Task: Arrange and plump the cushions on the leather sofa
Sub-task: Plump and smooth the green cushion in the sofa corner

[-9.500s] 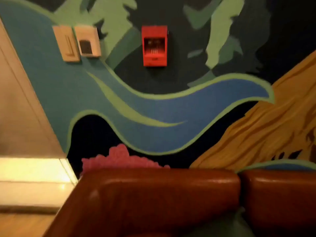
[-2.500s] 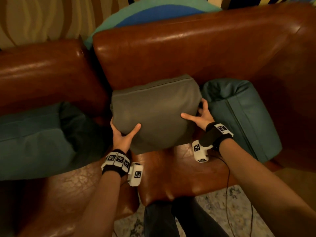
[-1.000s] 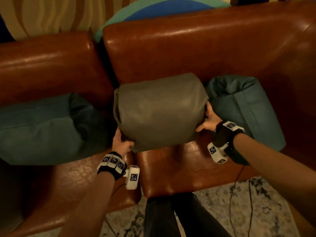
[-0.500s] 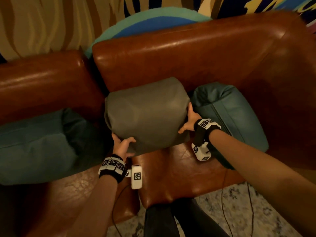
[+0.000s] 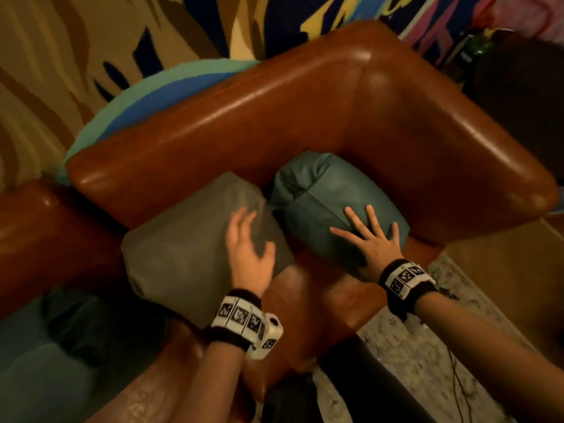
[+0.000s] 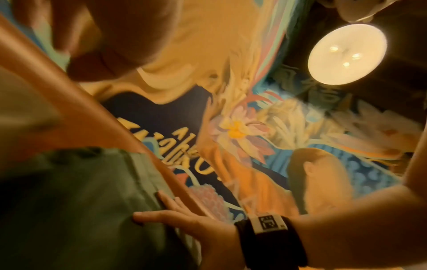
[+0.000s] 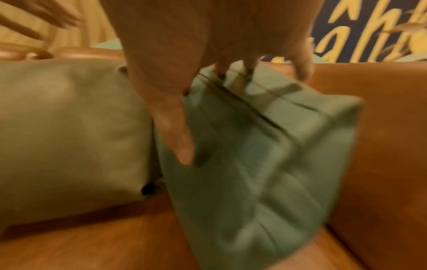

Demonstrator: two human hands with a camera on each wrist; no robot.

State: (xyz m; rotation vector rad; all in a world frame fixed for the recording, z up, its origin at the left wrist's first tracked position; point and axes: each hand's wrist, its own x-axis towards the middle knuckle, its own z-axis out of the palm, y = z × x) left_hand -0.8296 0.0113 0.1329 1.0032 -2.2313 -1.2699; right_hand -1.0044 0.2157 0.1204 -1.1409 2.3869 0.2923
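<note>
A grey-olive cushion (image 5: 189, 248) leans against the back of the brown leather sofa (image 5: 274, 117). A teal cushion (image 5: 323, 203) stands right of it in the sofa's corner. My left hand (image 5: 254, 233) is blurred over the grey cushion's right part, fingers loose and holding nothing; whether it touches is unclear. My right hand (image 5: 357, 227) lies flat with spread fingers on the teal cushion's front. The right wrist view shows the fingers (image 7: 175, 127) pressed on the teal cushion (image 7: 254, 164), beside the grey cushion (image 7: 69, 137).
A second teal cushion (image 5: 39, 361) lies on the seat at the lower left. The sofa's arm (image 5: 457, 154) closes off the right side. A patterned rug (image 5: 412, 346) lies below, a painted wall (image 5: 61, 71) stands behind, and a round lamp (image 6: 346, 54) glows overhead.
Both hands have let go of the grey cushion's lower corners. The right hand moved onto the teal cushion; the left rose over the grey cushion's face. My view swung right.
</note>
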